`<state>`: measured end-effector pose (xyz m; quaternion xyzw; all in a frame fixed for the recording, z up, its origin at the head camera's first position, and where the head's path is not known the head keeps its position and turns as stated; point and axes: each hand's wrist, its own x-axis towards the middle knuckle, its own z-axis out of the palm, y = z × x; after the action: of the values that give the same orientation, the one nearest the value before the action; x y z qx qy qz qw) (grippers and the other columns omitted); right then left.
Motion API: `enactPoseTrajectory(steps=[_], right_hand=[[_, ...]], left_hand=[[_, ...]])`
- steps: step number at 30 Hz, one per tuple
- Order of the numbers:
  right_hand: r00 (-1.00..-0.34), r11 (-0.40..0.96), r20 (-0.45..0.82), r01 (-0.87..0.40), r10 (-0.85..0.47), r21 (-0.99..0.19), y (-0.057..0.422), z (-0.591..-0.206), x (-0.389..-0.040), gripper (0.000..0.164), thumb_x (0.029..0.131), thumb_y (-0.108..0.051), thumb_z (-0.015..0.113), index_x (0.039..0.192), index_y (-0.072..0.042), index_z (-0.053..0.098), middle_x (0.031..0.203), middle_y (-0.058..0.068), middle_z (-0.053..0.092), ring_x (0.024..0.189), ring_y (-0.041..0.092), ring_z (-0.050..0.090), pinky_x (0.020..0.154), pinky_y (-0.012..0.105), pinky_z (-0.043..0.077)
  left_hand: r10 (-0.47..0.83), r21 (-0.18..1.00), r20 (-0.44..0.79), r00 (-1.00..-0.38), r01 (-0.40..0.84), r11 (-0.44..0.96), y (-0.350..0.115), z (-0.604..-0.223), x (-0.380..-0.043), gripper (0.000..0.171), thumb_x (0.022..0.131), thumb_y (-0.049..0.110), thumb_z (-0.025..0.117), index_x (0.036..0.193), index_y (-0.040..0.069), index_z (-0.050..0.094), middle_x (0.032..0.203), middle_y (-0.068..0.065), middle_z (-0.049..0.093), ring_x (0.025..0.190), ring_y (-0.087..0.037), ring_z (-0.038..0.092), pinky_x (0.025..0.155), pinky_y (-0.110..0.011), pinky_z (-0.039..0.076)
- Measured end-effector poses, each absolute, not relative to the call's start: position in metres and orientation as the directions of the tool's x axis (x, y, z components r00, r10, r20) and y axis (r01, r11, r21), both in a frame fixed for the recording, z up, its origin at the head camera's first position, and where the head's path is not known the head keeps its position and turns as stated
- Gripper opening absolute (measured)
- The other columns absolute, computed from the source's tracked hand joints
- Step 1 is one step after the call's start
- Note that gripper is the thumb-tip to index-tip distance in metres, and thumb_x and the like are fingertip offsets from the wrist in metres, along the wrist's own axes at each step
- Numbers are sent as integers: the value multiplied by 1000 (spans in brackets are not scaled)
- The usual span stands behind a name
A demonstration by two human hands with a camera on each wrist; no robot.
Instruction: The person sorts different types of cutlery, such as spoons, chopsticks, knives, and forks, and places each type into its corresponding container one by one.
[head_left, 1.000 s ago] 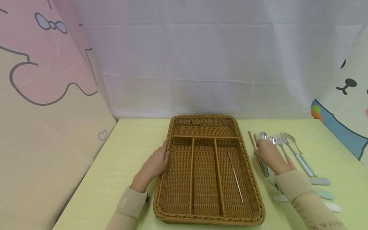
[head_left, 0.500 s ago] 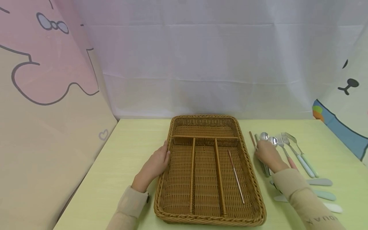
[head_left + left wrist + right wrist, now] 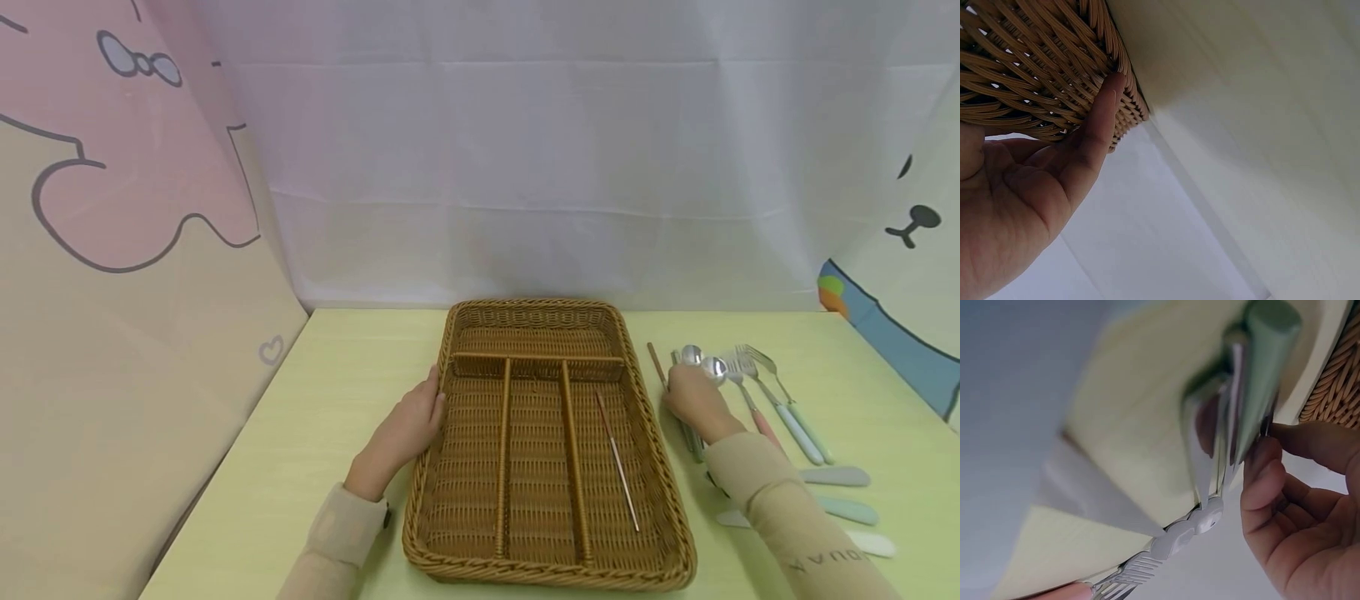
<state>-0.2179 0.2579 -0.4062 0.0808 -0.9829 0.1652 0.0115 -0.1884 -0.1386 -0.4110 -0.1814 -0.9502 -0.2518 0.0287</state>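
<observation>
My left hand [image 3: 405, 425] holds the left side of a brown wicker cutlery tray [image 3: 502, 573], its thumb at the rim and its fingers along the outer wall [image 3: 1041, 75]. One slim chopstick [image 3: 618, 462], brown at one end and silvery at the other, lies in the tray's right compartment. Right of the tray, my right hand [image 3: 697, 400] pinches a thin chopstick [image 3: 657, 362] with a brown end, partly hidden by the fingers. Green-ended utensils [image 3: 1263, 381] lie close beside these fingertips. Two spoons [image 3: 715, 369] show their bowls just past the hand.
Several forks [image 3: 780, 408] with pink, pale blue and green handles lie right of the spoons. Nearer the front are knives with grey [image 3: 836, 476], green [image 3: 847, 509] and white [image 3: 870, 543] handles, partly under the right sleeve. A pale curtain [image 3: 495, 167] borders the table's back.
The brown-ended chopstick at the right hand has tilted slightly, and the green ones beside it have shifted a little. The left hand stays on the tray; the view has drifted slightly.
</observation>
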Motion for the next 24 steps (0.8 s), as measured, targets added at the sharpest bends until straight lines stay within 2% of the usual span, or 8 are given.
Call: enactPoseTrajectory(steps=[5,9,16,24], right_hand=[[-985,931,56,-172,-163,-321,258,-407,-218,18,71,9,44,56,-1,45,52,9,45,46,20,41,43,33,39],[-986,931,53,-165,-156,-327,257,-407,-219,14,68,10,43,59,1,48,54,10,46,47,21,42,44,34,40],[-993,924,-31,-93,-112,-370,253,-408,-217,9,65,8,45,62,0,46,57,9,45,50,21,43,45,33,39],[-994,917,-17,-93,-108,-387,251,-407,-214,13,67,6,48,60,-4,43,54,6,41,47,18,39,43,30,35]], left_hand=[[327,465,141,-934,354,811,-138,-410,-188,52,99,15,34,139,-12,17,133,-32,41,118,-40,43,95,-50,42],[328,461,143,-934,356,812,-138,-409,-188,52,99,15,35,139,-12,17,133,-32,41,118,-40,43,94,-51,43],[330,464,142,-933,357,811,-138,-409,-188,52,99,14,35,139,-12,17,133,-32,41,117,-39,44,94,-50,43],[325,477,131,-937,347,808,-139,-411,-189,52,99,16,34,140,-10,17,136,-31,38,121,-38,40,97,-50,40]])
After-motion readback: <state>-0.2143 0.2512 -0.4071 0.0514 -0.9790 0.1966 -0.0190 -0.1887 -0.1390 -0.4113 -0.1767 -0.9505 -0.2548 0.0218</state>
